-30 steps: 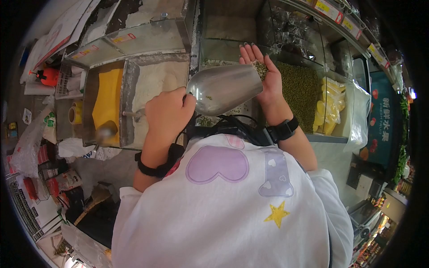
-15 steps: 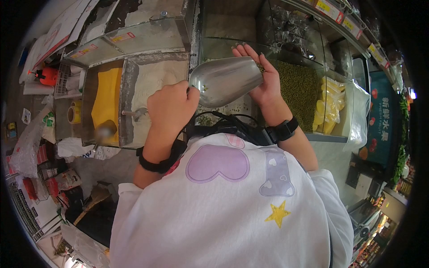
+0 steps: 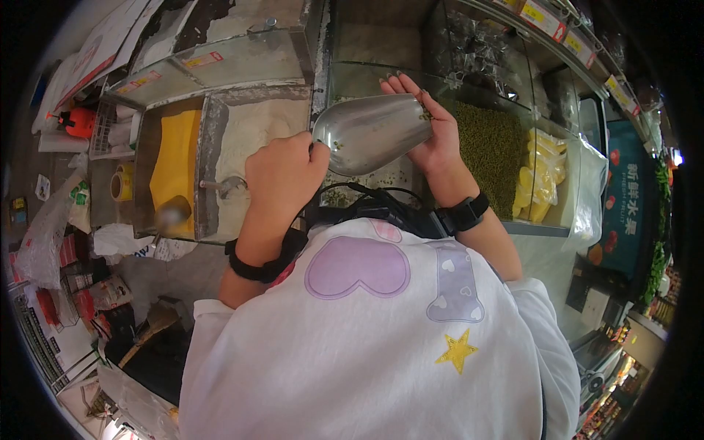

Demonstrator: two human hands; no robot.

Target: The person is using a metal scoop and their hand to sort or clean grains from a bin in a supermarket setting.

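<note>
Beside the green beans (image 3: pixel 491 158), the left hand (image 3: pixel 282 176) grips a nearly empty scoop (image 3: pixel 370 132), the right hand (image 3: pixel 438 139) cupped open at its mouth, perhaps catching what spills.

Left hand (image 3: pixel 284 174): closed around the handle end of a metal scoop (image 3: pixel 370 133).
Right hand (image 3: pixel 431 126): open, palm cupped against the scoop's mouth, a few green beans (image 3: pixel 490 147) at the rim.
Scoop: held level above the bean bin (image 3: pixel 543 227).
Flour bin (image 3: pixel 253 136): left of it, a second scoop (image 3: pixel 224 186) lying inside.
</note>
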